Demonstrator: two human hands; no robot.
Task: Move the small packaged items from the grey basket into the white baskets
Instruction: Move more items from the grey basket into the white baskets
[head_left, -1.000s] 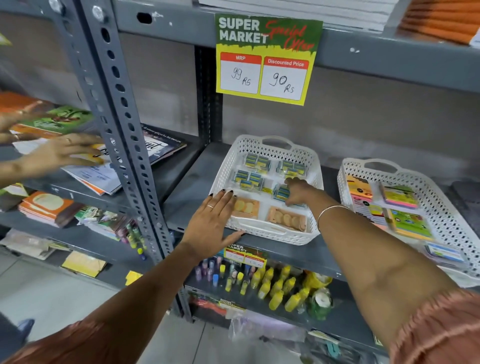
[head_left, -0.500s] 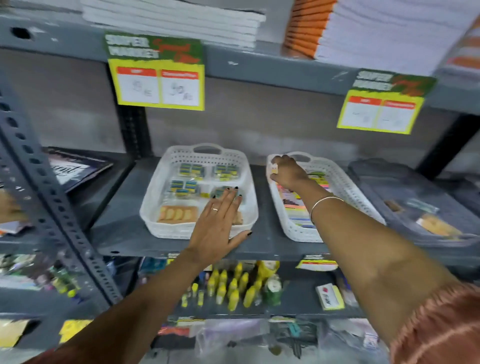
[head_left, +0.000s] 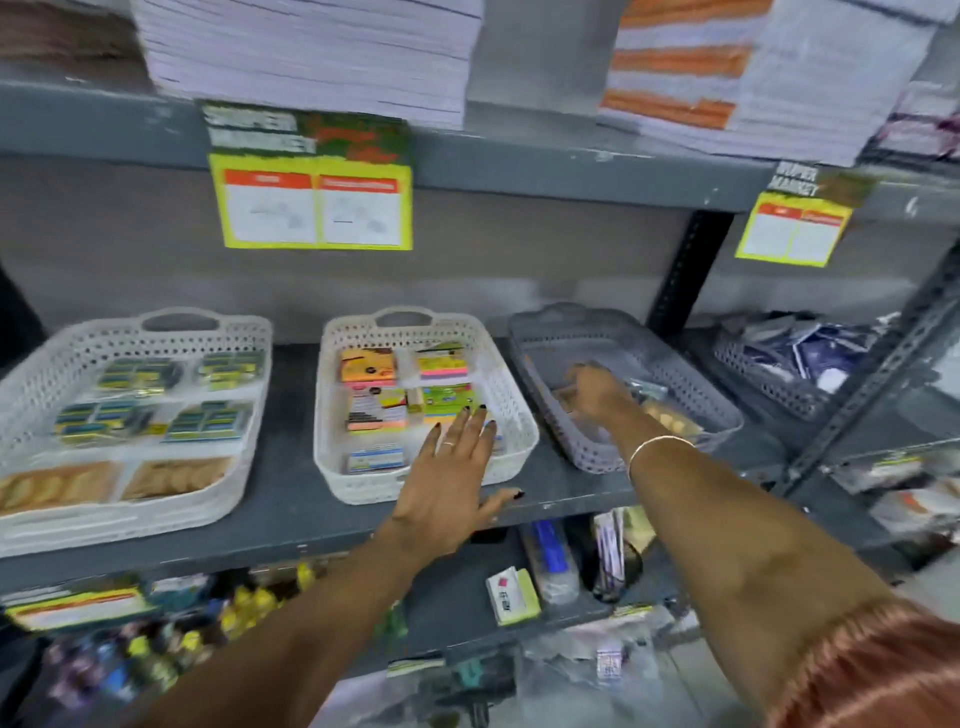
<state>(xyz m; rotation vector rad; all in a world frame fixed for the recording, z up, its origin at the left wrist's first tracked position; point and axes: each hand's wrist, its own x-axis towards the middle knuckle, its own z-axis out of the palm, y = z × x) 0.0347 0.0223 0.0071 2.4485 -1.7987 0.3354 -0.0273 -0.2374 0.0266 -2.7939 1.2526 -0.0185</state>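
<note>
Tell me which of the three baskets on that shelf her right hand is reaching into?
The grey basket, rightmost of the three. Her right hand is inside it; the two others are white, and her left hand covers the middle one's front rim.

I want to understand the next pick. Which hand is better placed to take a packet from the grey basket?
The right hand. It is already inside the grey basket, over the packets. The left hand lies flat and open over the front rim of the middle white basket, apart from the grey one.
</note>
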